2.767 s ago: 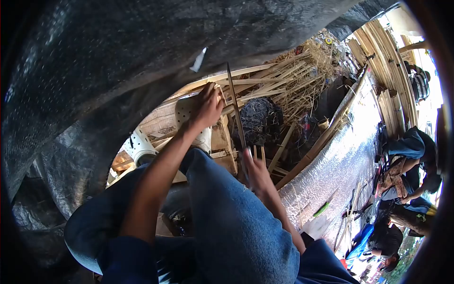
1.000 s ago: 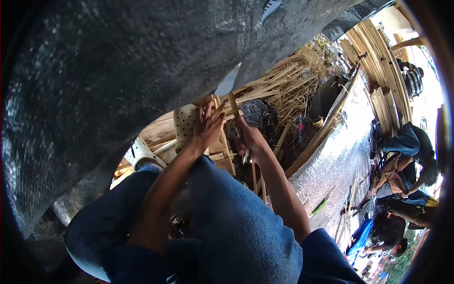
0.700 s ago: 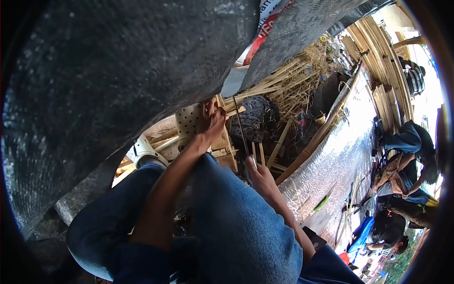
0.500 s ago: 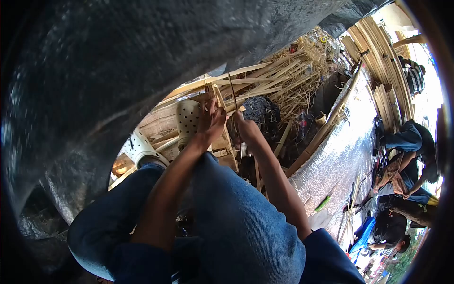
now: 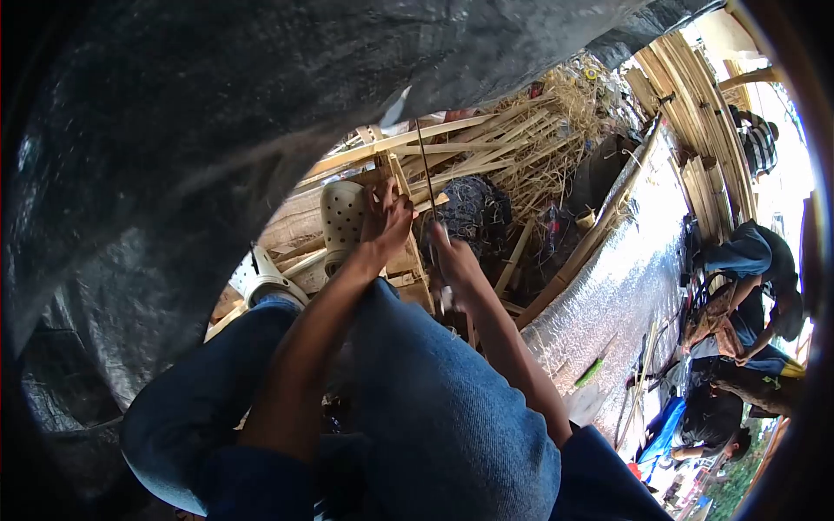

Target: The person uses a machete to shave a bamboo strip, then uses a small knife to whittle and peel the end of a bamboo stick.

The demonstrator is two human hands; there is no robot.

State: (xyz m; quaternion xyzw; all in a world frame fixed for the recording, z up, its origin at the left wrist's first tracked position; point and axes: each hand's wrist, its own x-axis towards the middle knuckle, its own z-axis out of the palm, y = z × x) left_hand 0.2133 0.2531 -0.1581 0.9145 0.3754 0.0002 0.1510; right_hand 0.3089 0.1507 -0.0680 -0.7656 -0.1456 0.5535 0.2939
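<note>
Right hand (image 5: 453,260) slid lower — thin strip (image 5: 423,165) exposed.

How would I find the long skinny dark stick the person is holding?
Start at the big blue-jeaned knee in the middle and follow the right hand above it. The thin dark strip rises from that hand toward the pile of pale bamboo slats. It is dark and much thinner, while the slats are broad and light.
</note>
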